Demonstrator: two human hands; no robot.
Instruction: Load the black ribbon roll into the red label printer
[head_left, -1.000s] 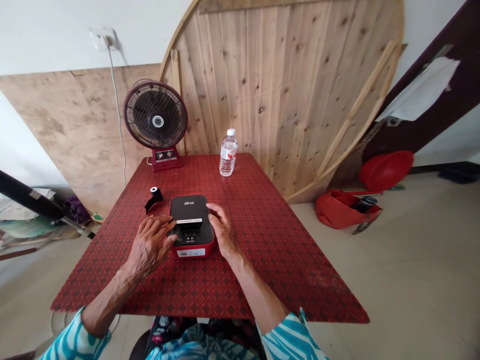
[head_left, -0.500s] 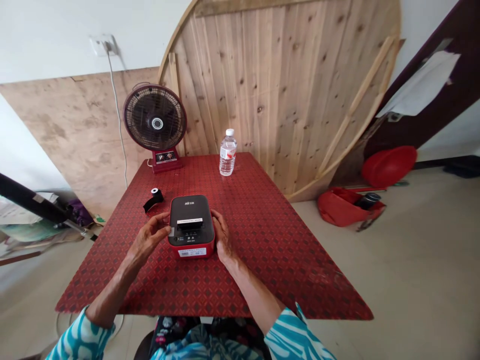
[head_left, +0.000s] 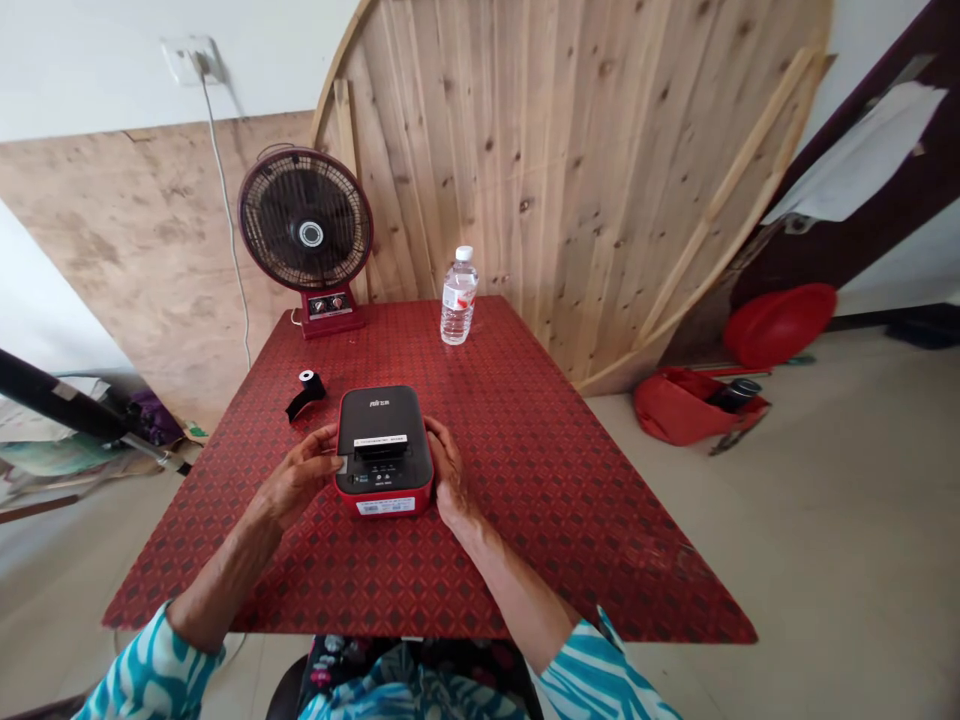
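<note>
A small black-topped label printer [head_left: 382, 420] with a red body stands on the red patterned table [head_left: 555, 540], its slot and buttons facing me. My left hand [head_left: 304, 475] is at its left side, with the thumb on the front left corner of the lid and the fingers along the edge. Against the right side rests my right hand [head_left: 450, 475], fingers lying along the wall. Between them the two hands hold the printer. Beyond my left hand lies a small roll of black ribbon [head_left: 311, 385] with a loose end.
A dark red fan [head_left: 307, 235] stands at the table's back left. A clear water bottle [head_left: 458, 300] is upright near the back edge. Behind leans a large round wooden board [head_left: 570, 180]. On the floor to the right sits a red bag [head_left: 671, 408]; a black pole [head_left: 60, 395] is at left.
The camera view has shifted slightly. Both hands stay at the printer's sides with almost no change in grip.
</note>
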